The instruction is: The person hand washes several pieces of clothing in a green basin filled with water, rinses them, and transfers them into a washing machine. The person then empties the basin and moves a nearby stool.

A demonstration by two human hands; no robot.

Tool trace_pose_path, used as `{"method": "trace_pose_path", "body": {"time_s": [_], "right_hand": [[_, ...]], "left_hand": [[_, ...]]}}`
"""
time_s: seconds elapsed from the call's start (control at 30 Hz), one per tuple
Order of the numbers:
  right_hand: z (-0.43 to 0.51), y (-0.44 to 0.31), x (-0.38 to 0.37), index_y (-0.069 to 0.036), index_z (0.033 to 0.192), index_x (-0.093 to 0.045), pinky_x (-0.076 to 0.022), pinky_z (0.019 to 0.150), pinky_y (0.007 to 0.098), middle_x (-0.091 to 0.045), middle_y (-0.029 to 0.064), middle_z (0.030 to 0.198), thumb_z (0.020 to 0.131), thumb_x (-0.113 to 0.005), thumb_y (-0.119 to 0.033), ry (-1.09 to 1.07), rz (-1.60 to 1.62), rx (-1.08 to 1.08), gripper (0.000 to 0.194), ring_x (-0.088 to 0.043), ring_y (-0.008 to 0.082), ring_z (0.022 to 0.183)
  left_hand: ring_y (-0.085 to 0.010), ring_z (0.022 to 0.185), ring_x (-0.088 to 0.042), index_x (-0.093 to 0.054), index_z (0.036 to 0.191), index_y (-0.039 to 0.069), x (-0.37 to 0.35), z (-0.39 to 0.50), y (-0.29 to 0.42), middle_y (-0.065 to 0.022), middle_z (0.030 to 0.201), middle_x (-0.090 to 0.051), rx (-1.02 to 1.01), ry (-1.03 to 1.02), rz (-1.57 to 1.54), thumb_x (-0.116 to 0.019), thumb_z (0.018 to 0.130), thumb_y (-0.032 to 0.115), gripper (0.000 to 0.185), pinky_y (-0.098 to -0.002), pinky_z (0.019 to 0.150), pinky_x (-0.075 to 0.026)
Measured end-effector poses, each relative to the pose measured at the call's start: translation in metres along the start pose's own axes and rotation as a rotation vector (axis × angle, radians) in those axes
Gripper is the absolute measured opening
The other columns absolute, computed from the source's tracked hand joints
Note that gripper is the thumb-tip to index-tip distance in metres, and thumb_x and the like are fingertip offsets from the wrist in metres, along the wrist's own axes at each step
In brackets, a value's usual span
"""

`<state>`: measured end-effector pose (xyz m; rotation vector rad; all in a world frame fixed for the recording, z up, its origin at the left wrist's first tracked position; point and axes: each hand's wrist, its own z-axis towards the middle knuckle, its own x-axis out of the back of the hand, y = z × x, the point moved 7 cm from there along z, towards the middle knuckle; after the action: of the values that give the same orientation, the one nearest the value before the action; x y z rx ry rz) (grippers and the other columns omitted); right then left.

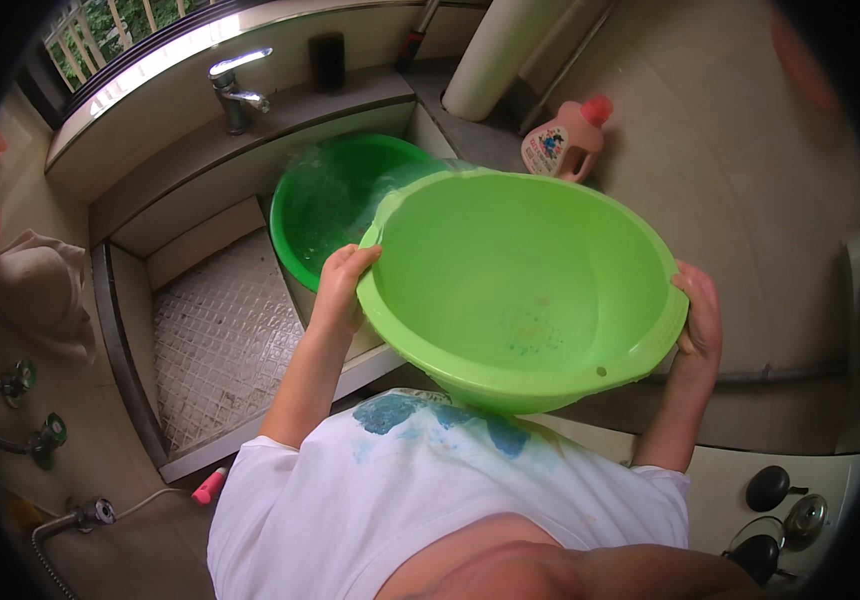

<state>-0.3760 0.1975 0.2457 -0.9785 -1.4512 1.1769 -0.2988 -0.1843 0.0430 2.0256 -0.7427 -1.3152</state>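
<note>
Between my two hands I hold a light green plastic basin (490, 277), tilted up in front of my chest. My left hand (340, 289) grips its left rim with the thumb on top. On the opposite side, my right hand (700, 304) is closed around the right rim. Water pours over the basin's far rim into a dark green basin (291, 255), which stands in the laundry sink. A few dark specks lie near the bottom of the light green basin. Part of the dark green basin is hidden behind it.
A chrome faucet (233, 94) rises from the sink's back ledge, near a dark cup (326, 61). To the left is a textured washboard slope (224, 337). A pink detergent bottle (565, 142) stands beside a white pipe (486, 67). Valves (47, 435) and a cloth (44, 292) are on the left wall.
</note>
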Motion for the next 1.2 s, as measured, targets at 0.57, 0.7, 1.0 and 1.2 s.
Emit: {"method": "trace_pose_path", "body": {"time_s": [0.57,0.7,1.0,1.2], "right_hand": [[0.032,-0.095,-0.075,-0.001,0.101,-0.053,-0.0366,0.044,0.0155,-0.050,-0.0033,0.075,0.088,-0.056,-0.016,-0.177,0.191,0.234,0.020,-0.044,0.0006,0.058],[0.065,-0.063,-0.104,-0.001,0.102,-0.056,-0.0446,0.065,0.0197,-0.056,0.0001,0.088,0.089,-0.056,-0.018,-0.055,-0.456,0.359,0.021,-0.052,0.0054,0.077],[0.076,-0.012,-0.117,-0.002,0.081,-0.054,-0.0387,0.074,0.0244,-0.054,0.0014,0.081,0.095,-0.039,-0.026,-0.118,-0.323,0.545,0.032,-0.048,0.0101,0.077],[0.096,-0.018,-0.136,-0.002,0.066,-0.045,-0.0348,0.067,0.0250,-0.045,0.0029,0.070,0.094,-0.030,-0.026,-0.117,-0.331,0.602,0.039,-0.041,0.0115,0.067]], "left_hand": [[-0.0068,0.044,-0.043,-0.053,0.077,0.007,0.062,0.023,-0.013,0.0013,0.063,-0.052,0.199,0.090,-0.158,-0.058,0.084,0.018,0.014,-0.0201,0.039,-0.033],[-0.0040,0.043,-0.037,-0.052,0.078,0.008,0.061,0.023,-0.010,0.0031,0.062,-0.049,0.198,0.041,-0.233,-0.062,0.082,0.014,0.012,-0.0166,0.036,-0.026],[-0.0037,0.044,-0.038,-0.053,0.081,0.008,0.059,0.020,-0.013,0.0023,0.064,-0.049,0.221,0.086,-0.347,-0.064,0.080,0.010,0.011,-0.0149,0.035,-0.025],[-0.0046,0.045,-0.042,-0.052,0.081,0.007,0.075,0.022,-0.023,0.0008,0.064,-0.051,0.212,0.154,-0.382,-0.062,0.080,0.010,0.011,-0.0148,0.034,-0.028]]}}
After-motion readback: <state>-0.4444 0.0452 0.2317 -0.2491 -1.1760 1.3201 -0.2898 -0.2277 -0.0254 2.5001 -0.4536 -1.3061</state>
